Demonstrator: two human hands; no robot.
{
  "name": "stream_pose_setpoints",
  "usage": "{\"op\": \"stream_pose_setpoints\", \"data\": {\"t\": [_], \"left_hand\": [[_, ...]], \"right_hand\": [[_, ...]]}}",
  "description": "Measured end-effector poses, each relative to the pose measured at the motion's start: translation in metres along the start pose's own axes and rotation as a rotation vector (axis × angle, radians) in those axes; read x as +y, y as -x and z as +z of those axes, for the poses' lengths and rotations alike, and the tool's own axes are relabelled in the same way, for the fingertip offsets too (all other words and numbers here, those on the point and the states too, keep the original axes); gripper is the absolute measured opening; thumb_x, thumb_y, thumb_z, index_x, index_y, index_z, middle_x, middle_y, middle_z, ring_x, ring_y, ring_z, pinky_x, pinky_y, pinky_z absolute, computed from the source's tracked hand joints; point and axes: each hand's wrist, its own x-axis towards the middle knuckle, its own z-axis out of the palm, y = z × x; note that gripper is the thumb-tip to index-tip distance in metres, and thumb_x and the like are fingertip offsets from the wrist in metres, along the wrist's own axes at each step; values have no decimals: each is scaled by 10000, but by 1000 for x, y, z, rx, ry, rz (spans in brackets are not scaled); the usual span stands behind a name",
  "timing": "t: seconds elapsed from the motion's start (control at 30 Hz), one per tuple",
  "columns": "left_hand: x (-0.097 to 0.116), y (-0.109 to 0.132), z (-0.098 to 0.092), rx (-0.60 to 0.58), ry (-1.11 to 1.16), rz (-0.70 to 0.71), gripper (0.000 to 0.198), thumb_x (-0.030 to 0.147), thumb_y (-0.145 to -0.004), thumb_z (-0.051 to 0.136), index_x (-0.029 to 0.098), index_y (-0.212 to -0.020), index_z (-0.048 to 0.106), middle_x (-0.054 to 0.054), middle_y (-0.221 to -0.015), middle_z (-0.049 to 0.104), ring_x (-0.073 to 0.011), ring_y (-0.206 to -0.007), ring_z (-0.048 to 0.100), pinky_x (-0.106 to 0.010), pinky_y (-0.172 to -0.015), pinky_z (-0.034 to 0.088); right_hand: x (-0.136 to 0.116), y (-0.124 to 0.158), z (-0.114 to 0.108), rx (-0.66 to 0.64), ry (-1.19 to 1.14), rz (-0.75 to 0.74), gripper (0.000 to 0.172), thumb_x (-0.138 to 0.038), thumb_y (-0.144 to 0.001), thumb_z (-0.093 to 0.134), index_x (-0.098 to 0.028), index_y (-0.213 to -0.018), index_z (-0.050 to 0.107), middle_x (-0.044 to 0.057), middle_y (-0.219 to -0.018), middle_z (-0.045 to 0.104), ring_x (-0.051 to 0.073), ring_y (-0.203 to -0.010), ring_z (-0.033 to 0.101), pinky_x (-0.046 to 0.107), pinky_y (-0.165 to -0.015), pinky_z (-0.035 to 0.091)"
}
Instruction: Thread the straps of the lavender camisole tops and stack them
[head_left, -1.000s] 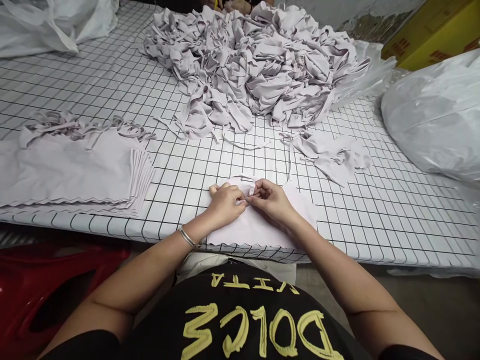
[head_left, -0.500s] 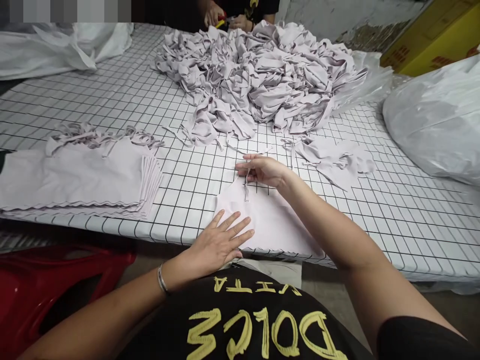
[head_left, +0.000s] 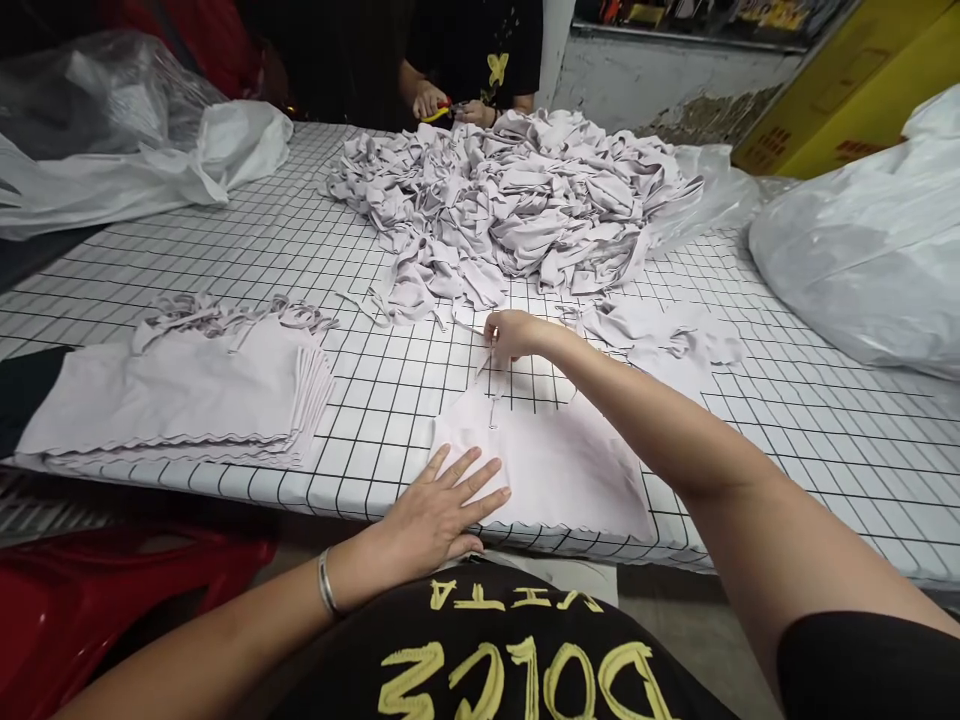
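Note:
A pale pink camisole (head_left: 570, 465) lies spread flat at the table's near edge, its wavy hem toward me. Flat on its left part, with fingers spread, rests my left hand (head_left: 450, 505). At the top of the garment my right hand (head_left: 511, 336) has its fingers closed around a thin shoulder strap (head_left: 482, 366); part of the strap is hidden by the hand. Left of both hands lies a neat stack of folded matching camisoles (head_left: 187, 390), straps bunched along its far side. A crumpled camisole (head_left: 664, 330) sits just right of my right hand.
A large heap of crumpled pink garments (head_left: 517, 205) covers the far middle of the grid-patterned tablecloth (head_left: 375, 400). Plastic bags (head_left: 862, 250) bulge at the right and back left. Across the table a person holds a red-and-yellow tool (head_left: 442, 110). A red plastic chair (head_left: 135, 590) stands lower left.
My right hand has gone from loosely spread fingers to a closed grip on the strap. The left hand stays flat on the camisole. The view has tilted up slightly.

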Motion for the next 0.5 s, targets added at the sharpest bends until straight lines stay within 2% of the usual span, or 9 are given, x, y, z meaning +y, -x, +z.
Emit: {"op": "stream_pose_setpoints", "data": {"t": [0.07, 0.13, 0.17, 0.23, 0.3, 0.33, 0.4, 0.5], "left_hand": [[0, 0, -1, -2, 8, 1, 734, 445, -863, 638, 292, -1495, 296, -67, -1581, 251, -345, -1448, 212, -594, -1147, 167], [-1, 0, -2, -2, 20, 8, 727, 452, -869, 629, 292, -1495, 295, -65, -1581, 253, -342, -1450, 207, -600, -1147, 164], [-2, 1, -2, 2, 25, 12, 727, 458, -869, 625, 298, -1496, 291, -61, -1582, 250, -341, -1452, 203, -611, -1148, 149], [-3, 2, -1, 16, 35, 19, 737, 467, -863, 629, 318, -1496, 282, -48, -1585, 245, -343, -1454, 193, -647, -1143, 100], [-4, 2, -1, 29, 41, 21, 757, 458, -847, 653, 338, -1493, 277, -36, -1584, 248, -351, -1454, 187, -682, -1129, 56], [-4, 3, -1, 32, 45, 22, 767, 451, -837, 668, 345, -1491, 280, -32, -1582, 255, -355, -1453, 188, -693, -1123, 47], [-4, 3, -2, 34, 51, 25, 778, 444, -823, 686, 348, -1486, 291, -33, -1578, 269, -359, -1451, 192, -697, -1121, 47], [-4, 2, -4, 33, 55, 27, 771, 462, -813, 689, 342, -1478, 317, -40, -1572, 281, -360, -1451, 190, -693, -1124, 45]], "right_hand": [[3, 0, -3, 57, 70, -32, 354, 95, -496, 779, -174, -510, 549, -33, -444, 452, 98, -472, 505, 200, -408, 368], [5, 4, -7, 38, 71, -19, 341, 62, -528, 785, -174, -486, 543, -25, -427, 450, 108, -481, 505, 207, -417, 387], [5, 8, -9, -26, 26, 2, 301, 19, -564, 793, -170, -511, 564, -9, -447, 490, 120, -493, 523, 220, -433, 420], [6, 15, -13, -254, -173, 49, 177, -102, -674, 781, -146, -610, 622, 38, -551, 596, 140, -550, 576, 242, -487, 491], [6, 21, -13, -473, -508, 96, 111, -185, -795, 704, -116, -728, 648, 73, -679, 660, 144, -635, 625, 239, -557, 542], [6, 22, -12, -525, -681, 120, 116, -199, -841, 658, -106, -771, 645, 79, -722, 671, 141, -671, 641, 232, -587, 558], [5, 21, -5, -477, -946, 170, 124, -195, -899, 584, -107, -820, 621, 69, -751, 677, 134, -700, 659, 234, -630, 582], [5, 13, 12, -349, -1123, 251, 83, -123, -920, 523, -104, -879, 592, 69, -771, 687, 136, -699, 678, 253, -660, 606]]}}
